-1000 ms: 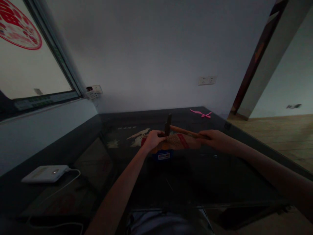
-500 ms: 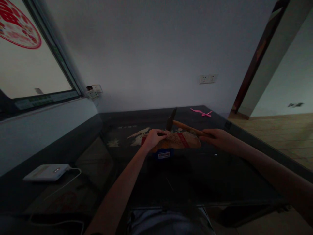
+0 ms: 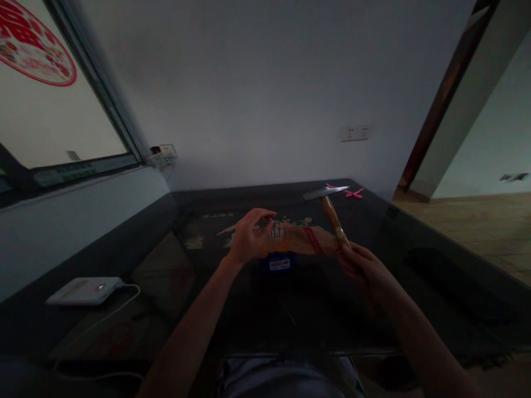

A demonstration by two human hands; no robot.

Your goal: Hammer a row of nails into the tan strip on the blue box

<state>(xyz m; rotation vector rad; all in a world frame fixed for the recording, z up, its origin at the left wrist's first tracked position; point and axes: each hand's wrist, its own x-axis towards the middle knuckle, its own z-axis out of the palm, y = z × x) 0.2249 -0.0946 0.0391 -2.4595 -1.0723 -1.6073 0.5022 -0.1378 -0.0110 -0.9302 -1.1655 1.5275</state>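
In my right hand (image 3: pixel 365 268) is a hammer (image 3: pixel 332 213), gripped by its wooden handle. Its dark metal head is raised, up and away from me. My left hand (image 3: pixel 251 237) has its fingers curled, thumb and forefinger brought close together; whatever they may pinch is too small to make out. Just right of that hand lies a long tan speckled piece (image 3: pixel 294 239) with a red band (image 3: pixel 314 240) across it. Several thin upright marks, possibly nails, show near its left end. Beneath this end stands a blue box or tub (image 3: pixel 280 261) with a white label.
The dark glossy table (image 3: pixel 332 309) has a printed flower pattern. A white power bank (image 3: pixel 85 291) with a white cable (image 3: pixel 112 315) lies at the left. A pink ribbon (image 3: pixel 354 194) lies at the back right. Behind is a wall (image 3: pixel 257 110) with sockets (image 3: pixel 355 133).
The hammer has swung up and right, off the tan piece, its handle now more upright. My left hand has lifted slightly and moved left, off the tan piece's top.
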